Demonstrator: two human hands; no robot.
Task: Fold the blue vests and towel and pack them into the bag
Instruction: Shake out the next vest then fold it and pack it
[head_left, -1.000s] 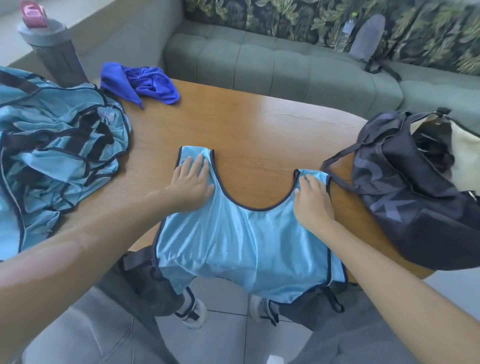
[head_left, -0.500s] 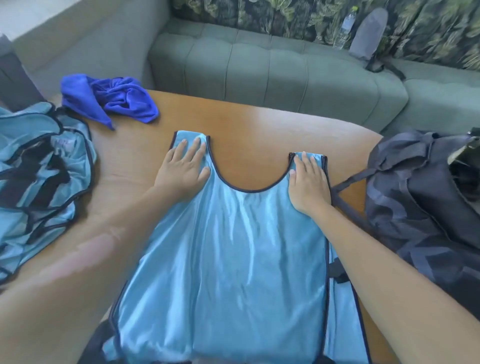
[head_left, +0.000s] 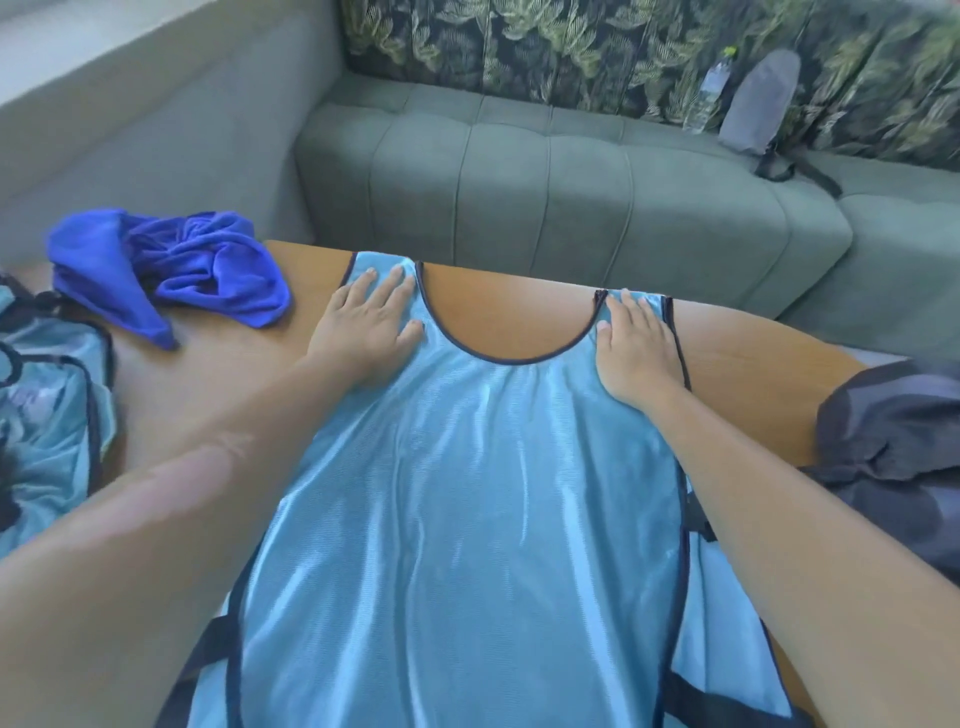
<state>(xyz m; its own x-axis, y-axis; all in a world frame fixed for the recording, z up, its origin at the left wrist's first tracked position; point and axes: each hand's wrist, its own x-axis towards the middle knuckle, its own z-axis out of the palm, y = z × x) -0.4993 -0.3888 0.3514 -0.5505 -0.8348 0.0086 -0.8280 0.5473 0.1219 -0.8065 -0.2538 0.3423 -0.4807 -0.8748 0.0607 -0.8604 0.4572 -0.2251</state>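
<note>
STEP flatten vest before folding | vest (head_left: 467, 493) lies face-up mid-table (head_left: 519, 312), straps at its far edge | left hand (head_left: 369, 327) and right hand (head_left: 636, 353) both flat, fingers straight, pressing 1 strap each, gripping nothing | towel (head_left: 171, 265) left of vest, bag (head_left: 893, 441) right | we'd sweep palms outward, keep straps level, then fold.

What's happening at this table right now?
A person presses a light blue vest flat on the wooden table, left hand and right hand each on a shoulder strap. It is not yet folded. More vests lie heaped at left beside a crumpled blue towel; the dark bag sits at right.
</note>
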